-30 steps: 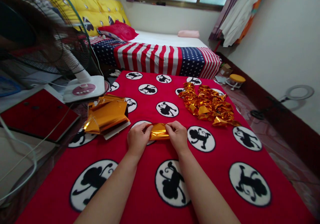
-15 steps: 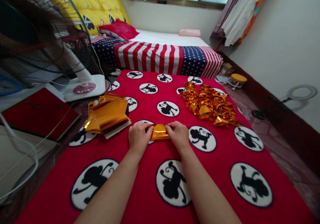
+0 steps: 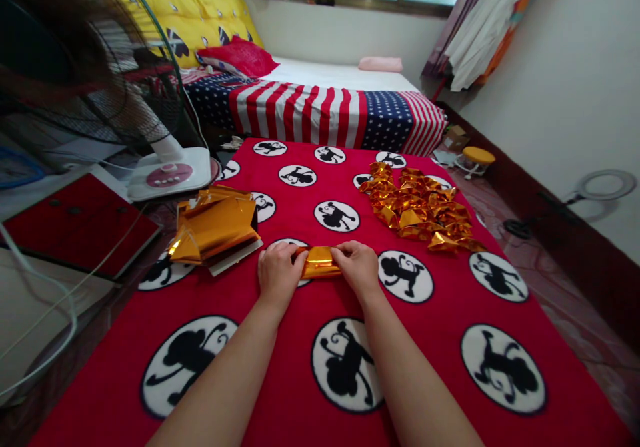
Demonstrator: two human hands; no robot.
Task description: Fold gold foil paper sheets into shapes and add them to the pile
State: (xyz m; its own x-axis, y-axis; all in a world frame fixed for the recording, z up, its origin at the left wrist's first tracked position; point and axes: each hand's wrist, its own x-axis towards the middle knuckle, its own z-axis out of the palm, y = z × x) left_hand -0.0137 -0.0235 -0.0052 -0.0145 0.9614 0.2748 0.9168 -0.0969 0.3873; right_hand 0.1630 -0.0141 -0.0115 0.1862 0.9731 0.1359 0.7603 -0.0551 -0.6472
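Observation:
A small folded piece of gold foil paper (image 3: 321,264) lies on the red cloth with monkey prints (image 3: 295,217). My left hand (image 3: 280,268) pinches its left end between thumb and fingers. On the other end, my right hand (image 3: 358,267) grips it the same way. The foil's middle shows between the two thumbs; its ends are hidden by my fingers. To the left sits a stack of flat gold foil sheets (image 3: 217,227), with pale edges showing at the bottom. A heap of folded gold foil pieces (image 3: 413,210) spreads at the right.
A white-based fan (image 3: 173,174) stands at the left beside a dark red board (image 3: 75,214) and a loose white cable (image 3: 73,314). Beyond the cloth is a bed with a striped, starred cover (image 3: 310,110). A yellow stool (image 3: 479,156) and a ring-shaped stand (image 3: 605,185) are at the right.
Both hands stay at the ends of the foil, with hardly any movement. The foil's upper fold looks slightly flatter now.

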